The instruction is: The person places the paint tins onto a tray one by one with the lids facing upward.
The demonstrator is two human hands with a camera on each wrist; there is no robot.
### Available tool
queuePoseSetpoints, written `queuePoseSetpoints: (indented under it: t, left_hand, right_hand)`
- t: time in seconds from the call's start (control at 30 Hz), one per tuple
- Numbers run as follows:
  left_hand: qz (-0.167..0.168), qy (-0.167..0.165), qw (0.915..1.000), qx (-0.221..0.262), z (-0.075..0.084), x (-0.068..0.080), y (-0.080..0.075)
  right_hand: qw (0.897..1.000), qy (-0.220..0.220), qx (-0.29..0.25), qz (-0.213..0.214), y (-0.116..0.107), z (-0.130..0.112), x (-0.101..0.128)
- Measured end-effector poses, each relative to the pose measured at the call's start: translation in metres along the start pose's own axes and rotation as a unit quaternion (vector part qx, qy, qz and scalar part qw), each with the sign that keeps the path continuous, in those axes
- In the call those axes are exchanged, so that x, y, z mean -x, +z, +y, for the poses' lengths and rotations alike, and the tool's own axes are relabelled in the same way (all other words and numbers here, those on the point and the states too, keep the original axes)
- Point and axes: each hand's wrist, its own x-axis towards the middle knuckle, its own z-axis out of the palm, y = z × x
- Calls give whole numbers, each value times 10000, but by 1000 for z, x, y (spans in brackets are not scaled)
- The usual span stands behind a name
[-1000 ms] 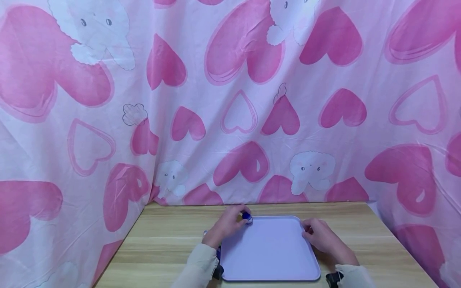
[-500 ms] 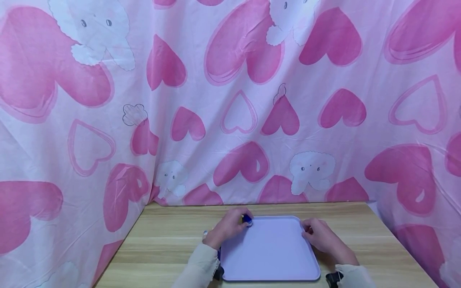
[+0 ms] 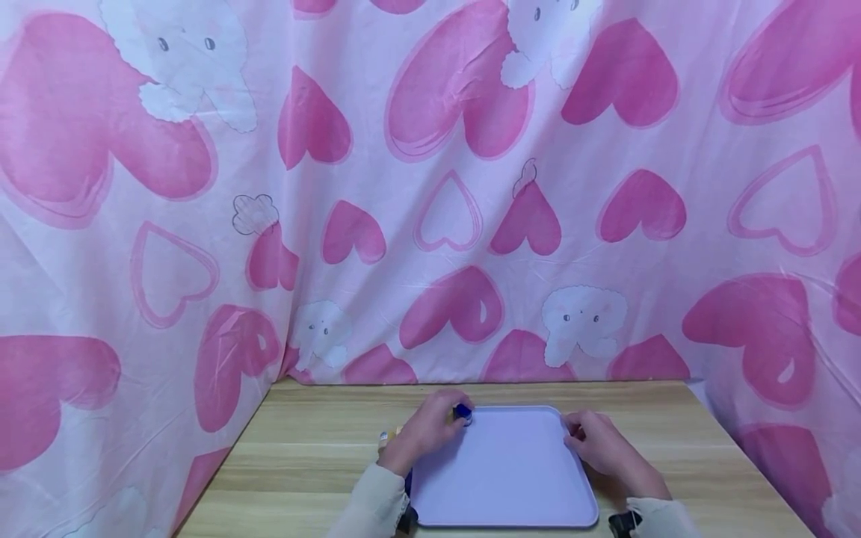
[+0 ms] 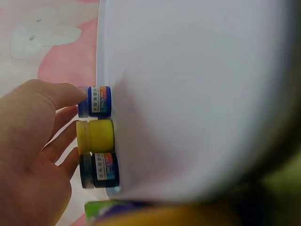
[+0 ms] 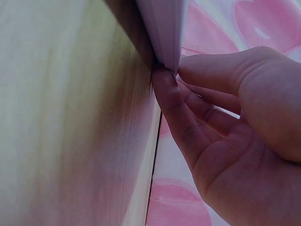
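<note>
In the left wrist view, a blue paint jar, a yellow paint jar and a dark paint jar stand in a row along the edge of a pale lilac tray. My left hand is at the tray's far left corner, its thumb on the blue jar's lid and its fingers curled behind the row; it pinches the blue jar. In the head view this hand hides most of the row. My right hand pinches the tray's right rim, thumb above and index finger beneath.
Blurred green and orange shapes lie close to the left wrist camera. More small items show beside the left wrist on the wooden table. A pink heart-patterned curtain closes off the back and both sides.
My left hand has shifted slightly toward me, with the blue jar staying at its fingertips. More of the yellowish items show beside that wrist. The right hand keeps its place on the rim.
</note>
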Motion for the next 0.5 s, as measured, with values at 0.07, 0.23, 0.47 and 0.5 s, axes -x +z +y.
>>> queuePoseSetpoints:
  t: [0.07, 0.23, 0.47, 0.5]
  left_hand:
    - [95, 12, 9999, 44, 0, 4, -1]
    - [354, -95, 9991, 203, -5, 18, -8]
    - [503, -327, 9978, 282, -16, 40, -23]
    - [475, -411, 9976, 297, -18, 43, -26]
  right_hand:
    - [10000, 6, -23, 3, 0, 1, 0]
    - [9999, 63, -77, -21, 0, 2, 1]
    - [10000, 17, -32, -8, 1, 1, 1]
    - [10000, 25, -32, -1, 1, 1, 1]
